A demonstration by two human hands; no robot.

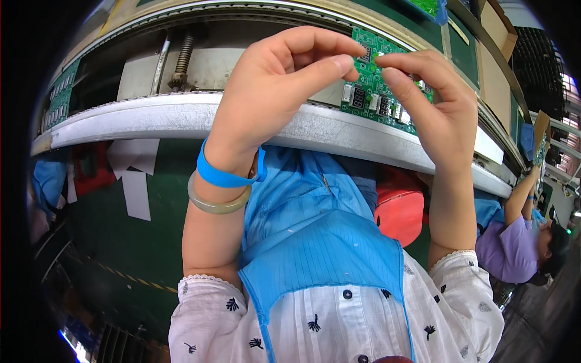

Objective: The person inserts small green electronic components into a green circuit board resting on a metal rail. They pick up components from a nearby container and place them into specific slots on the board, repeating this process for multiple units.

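Working over green circuit board (367,85), one o'clock: left hand (278,75), thumb and forefinger parted; right hand (440,91), pinch or gap cannot be told. Advised: light fingertips, steady wrists.

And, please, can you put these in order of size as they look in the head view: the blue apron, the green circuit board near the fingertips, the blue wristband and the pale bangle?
1. Blue apron
2. Green circuit board, partly covered
3. Blue wristband and pale bangle: look too alike to rank
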